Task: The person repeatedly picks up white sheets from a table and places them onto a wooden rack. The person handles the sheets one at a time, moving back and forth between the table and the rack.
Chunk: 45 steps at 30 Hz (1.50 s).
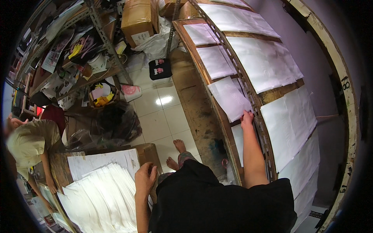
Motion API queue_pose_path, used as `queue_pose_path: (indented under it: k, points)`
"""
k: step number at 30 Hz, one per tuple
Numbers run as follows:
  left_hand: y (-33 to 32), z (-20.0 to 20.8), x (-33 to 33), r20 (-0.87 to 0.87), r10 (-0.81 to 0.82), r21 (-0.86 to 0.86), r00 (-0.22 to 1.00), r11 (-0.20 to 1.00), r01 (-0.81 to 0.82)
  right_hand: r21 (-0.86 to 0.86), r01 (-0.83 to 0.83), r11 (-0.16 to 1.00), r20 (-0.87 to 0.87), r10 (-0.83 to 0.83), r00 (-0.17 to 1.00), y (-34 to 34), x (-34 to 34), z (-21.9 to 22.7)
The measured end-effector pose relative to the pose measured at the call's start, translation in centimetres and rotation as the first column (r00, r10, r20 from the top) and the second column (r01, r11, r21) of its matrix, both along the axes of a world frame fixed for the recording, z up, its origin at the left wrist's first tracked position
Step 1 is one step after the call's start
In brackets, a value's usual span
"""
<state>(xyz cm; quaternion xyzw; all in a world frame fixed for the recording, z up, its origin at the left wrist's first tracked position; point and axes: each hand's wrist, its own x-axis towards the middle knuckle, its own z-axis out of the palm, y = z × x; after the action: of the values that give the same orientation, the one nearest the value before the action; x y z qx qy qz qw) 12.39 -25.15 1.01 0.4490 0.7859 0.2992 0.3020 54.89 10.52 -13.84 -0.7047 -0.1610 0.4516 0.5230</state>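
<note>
At the right, my right hand pinches the near corner of a white sheet, which tilts up over the lower wooden shelf. Whether the sheet is paper or something stiffer I cannot tell. My left hand hangs loosely curled by my body, with nothing visible in it. Just left of it a thick fanned stack of white sheets covers the near end of a table. More white sheets lie in a row along the lower shelf, beyond the one I hold.
Larger white sheets line the upper shelf, edged by a perforated metal rail. A co-worker in a light shirt leans at the table's left side. Cluttered shelving, a cardboard box and a dark plastic bag stand beyond the tiled floor.
</note>
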Motion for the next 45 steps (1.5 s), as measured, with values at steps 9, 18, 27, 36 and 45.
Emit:
queue_pose_path:
  k: [9,18,27,36,45]
  points:
    - [1.7,0.1,1.4,0.023,-0.135,-0.067,0.991,0.988,0.136,0.006,0.012,1.000,0.058,-0.012,0.998,-0.4,2.4,-4.7]
    - [0.1,-1.6,0.9,-0.085,-0.134,0.029,0.987,0.990,0.137,-0.062,0.016,0.998,0.100,-0.010,0.995,0.7,2.6,-4.5]
    - [-5.5,5.1,-1.6,0.151,-0.377,-0.296,0.914,0.865,0.406,-0.128,-0.011,0.992,0.197,0.036,0.980,0.7,3.0,-4.5]
    - [-11.6,15.7,-1.9,0.630,-0.251,-0.399,0.735,0.707,0.583,-0.116,0.104,0.988,0.795,0.030,0.606,0.6,3.0,-6.1]
    - [-15.3,12.5,-1.4,0.475,-0.424,-0.055,0.771,0.860,0.507,0.058,-0.439,0.897,0.470,0.363,0.804,-2.6,-5.5,-6.8]
